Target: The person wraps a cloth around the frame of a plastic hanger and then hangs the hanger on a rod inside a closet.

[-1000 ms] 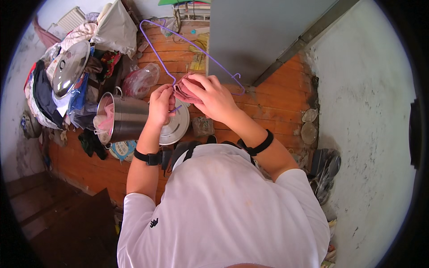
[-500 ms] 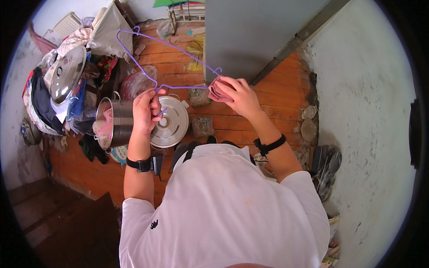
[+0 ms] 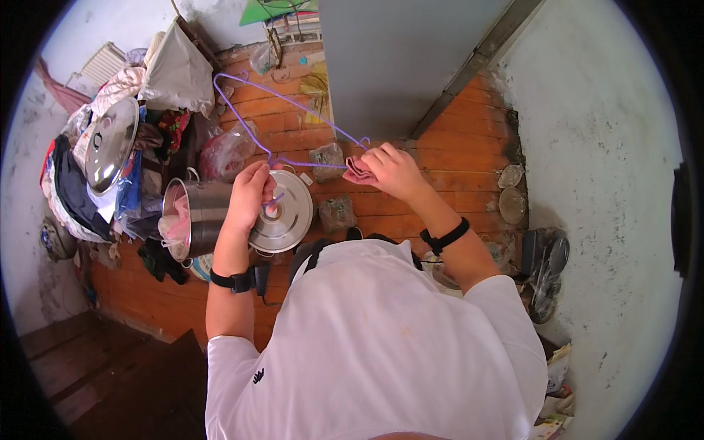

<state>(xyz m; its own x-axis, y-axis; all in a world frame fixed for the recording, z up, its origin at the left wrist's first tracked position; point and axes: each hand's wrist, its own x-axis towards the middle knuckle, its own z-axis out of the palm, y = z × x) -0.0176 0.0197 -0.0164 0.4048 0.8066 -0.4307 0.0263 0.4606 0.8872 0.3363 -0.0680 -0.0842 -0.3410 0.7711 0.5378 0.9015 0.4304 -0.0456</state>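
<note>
A purple clothes hanger (image 3: 240, 118) is held out in front of me. My left hand (image 3: 253, 192) is closed around it close to the hook, whose tip pokes out below the fingers. With my right hand (image 3: 397, 173) I grip a folded dusty-pink cloth (image 3: 358, 171), pressed against the hanger's right corner. The far corner of the hanger points up and left, away from me. Below my left hand lies a round metal lid (image 3: 292, 214), and left of it a steel pot (image 3: 207, 213) on its side with pink and white fabric at its mouth.
A heap of clothes (image 3: 71, 176) with a shiny pot lid (image 3: 112, 145) on it fills the left. A tall grey cabinet (image 3: 400, 66) stands ahead, with a white wall (image 3: 594, 169) on the right. Plastic-wrapped packs (image 3: 337, 213) lie on the wooden floor (image 3: 455, 147).
The hanger has tilted and come slightly nearer, its far corner shifting right and down. Both hands have moved a little; the cloth looks more bunched under my right fingers.
</note>
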